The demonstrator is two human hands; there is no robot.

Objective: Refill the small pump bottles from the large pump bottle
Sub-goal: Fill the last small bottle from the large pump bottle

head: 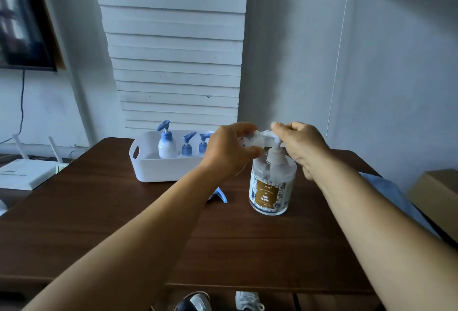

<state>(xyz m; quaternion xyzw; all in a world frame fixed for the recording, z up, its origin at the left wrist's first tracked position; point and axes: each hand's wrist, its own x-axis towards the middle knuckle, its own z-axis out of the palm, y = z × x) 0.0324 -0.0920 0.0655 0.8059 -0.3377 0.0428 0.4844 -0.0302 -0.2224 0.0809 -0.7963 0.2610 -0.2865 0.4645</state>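
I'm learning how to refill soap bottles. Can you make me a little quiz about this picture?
1. True or false: the large pump bottle stands inside the white basket.
2. How many pump bottles with blue tops are in the basket? A) one B) three C) five
3. What does the right hand press on?

Key:
1. False; it stands on the brown table, beside the basket.
2. B
3. The pump head of the large bottle, while the left hand holds a small clear bottle at its spout.

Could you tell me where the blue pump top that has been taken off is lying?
In the head view it lies on the brown table, partly hidden behind the left forearm, just in front of the white basket and left of the large bottle: blue pump top.
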